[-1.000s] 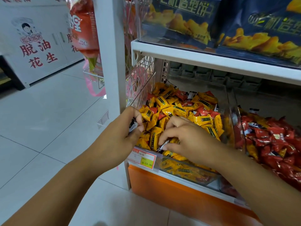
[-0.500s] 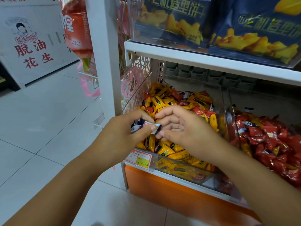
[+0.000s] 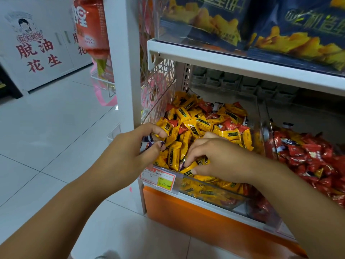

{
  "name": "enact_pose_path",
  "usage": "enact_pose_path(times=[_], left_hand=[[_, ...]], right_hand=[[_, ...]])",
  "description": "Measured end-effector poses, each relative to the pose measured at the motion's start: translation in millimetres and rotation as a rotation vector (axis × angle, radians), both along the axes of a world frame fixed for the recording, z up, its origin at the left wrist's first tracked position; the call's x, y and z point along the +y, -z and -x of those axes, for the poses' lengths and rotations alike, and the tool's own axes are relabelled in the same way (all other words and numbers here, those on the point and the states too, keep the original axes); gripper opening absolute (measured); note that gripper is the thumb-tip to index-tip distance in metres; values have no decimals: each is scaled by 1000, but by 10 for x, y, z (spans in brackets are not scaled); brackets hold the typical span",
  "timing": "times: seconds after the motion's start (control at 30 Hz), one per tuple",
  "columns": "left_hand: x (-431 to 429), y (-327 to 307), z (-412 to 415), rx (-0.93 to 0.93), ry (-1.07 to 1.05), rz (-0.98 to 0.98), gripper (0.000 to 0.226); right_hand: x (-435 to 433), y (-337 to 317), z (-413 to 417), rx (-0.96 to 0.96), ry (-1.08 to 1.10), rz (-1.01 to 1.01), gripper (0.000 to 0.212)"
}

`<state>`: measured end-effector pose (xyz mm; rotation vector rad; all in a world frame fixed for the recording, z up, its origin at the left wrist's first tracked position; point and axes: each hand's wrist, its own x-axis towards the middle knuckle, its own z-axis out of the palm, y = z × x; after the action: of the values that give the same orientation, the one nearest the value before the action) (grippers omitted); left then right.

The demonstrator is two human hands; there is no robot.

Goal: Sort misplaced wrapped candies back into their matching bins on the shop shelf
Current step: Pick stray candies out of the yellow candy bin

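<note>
L bin [image 3: 214, 191] & R bin [image 3: 261, 212] side by side under shelf [image 3: 224, 62]; snack bags [image 3: 205, 17] on it. Price tag [image 3: 157, 177] on L bin's near wall.

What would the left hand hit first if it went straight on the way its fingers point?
Probably the yellow candies heaped at the bin's left front corner, right beyond the left hand. The purple-and-white candies it grips might touch them first; depth is unclear.
</note>
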<state>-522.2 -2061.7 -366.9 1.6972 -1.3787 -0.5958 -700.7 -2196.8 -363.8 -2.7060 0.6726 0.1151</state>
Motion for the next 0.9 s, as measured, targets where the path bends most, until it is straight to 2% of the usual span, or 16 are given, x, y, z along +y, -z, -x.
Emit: enact_pose_path(times=[0.13,0.27,0.37,0.43,0.53,0.6,0.67,0.9], left_hand=[[-6,1,-30,-52,-37,6,12],[-9,9,-45,-114,-77,21,4],[-4,27,-60,-140,-98,26,9],[-10,24,-64,-151,-103,10,10],[-15,14,-57,-158,-97,14,10],[-14,18,-52,-161,-89,19,9],[-2,29,-56,-167,-85,12,9],[-1,41,-57,-172,-90,16,7]], right_hand=[[-111,-24,53,-52,100,148,15],[-303,-90,175,-88,294,305,18],[-237,-94,152,-151,270,391,22],[-80,-105,76,-224,127,298,17],[89,7,-64,-69,-43,175,29],[78,99,-114,35,-29,219,41],[58,141,-127,63,-9,233,44],[91,216,-139,-67,30,189,23]])
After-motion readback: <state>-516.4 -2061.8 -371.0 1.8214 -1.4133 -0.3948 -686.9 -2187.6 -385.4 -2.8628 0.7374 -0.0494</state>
